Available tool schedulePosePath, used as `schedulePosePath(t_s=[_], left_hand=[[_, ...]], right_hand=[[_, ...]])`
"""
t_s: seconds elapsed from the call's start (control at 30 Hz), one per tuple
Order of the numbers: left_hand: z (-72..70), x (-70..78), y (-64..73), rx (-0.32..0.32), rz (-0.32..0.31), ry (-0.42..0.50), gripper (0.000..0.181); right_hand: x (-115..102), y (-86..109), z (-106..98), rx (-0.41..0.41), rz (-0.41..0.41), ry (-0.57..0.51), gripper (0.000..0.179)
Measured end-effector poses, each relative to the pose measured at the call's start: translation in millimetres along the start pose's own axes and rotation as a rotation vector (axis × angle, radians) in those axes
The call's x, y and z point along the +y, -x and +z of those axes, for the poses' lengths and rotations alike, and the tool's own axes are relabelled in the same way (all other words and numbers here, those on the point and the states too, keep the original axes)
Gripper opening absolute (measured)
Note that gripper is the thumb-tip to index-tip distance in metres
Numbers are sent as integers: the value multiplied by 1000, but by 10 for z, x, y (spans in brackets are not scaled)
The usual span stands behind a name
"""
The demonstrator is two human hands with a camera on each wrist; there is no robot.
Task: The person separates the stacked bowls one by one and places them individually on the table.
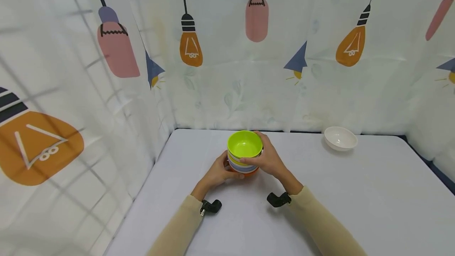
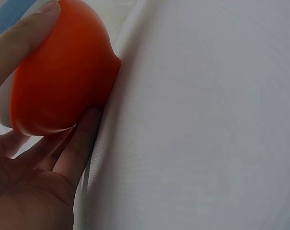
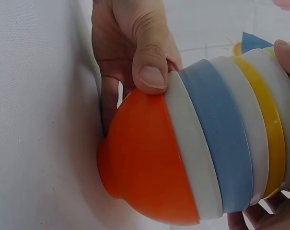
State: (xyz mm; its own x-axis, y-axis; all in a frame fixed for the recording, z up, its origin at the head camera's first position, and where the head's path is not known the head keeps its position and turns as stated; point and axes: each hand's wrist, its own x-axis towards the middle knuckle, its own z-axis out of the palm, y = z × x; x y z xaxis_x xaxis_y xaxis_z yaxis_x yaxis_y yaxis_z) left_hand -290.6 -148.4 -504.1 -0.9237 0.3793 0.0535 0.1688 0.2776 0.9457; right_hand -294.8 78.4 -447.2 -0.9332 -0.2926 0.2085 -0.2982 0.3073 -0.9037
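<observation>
A stack of nested bowls stands upright in the middle of the table, held between both hands. On top is a lime green bowl; below it come white ones, a yellow bowl, a blue bowl and, lowest, an orange bowl. My left hand grips the stack low down, thumb at the orange bowl's rim and fingers round its far side, near the foot. Higher up, my right hand grips the other side, its thumb just under the green rim. The right fingers are partly hidden behind the bowls.
A single white bowl sits at the back right of the white table. Patterned curtains hang behind the table and along its left side. Each wrist wears a small black camera mount.
</observation>
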Motion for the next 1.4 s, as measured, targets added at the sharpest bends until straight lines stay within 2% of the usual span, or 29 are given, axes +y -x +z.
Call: schedulePosePath(t_s=[0.67,1.03,1.4], left_hand=[[-2,-23,1,10,-7,9,96],[4,-14,-6,12,-15,-24,93],[5,8,-11,15,-7,15,95]], right_hand=[[-36,5,-2,41,-43,32,97],[-124,25,-122,65,-73,39,99],[-139,3,-344,108,-44,0,97]])
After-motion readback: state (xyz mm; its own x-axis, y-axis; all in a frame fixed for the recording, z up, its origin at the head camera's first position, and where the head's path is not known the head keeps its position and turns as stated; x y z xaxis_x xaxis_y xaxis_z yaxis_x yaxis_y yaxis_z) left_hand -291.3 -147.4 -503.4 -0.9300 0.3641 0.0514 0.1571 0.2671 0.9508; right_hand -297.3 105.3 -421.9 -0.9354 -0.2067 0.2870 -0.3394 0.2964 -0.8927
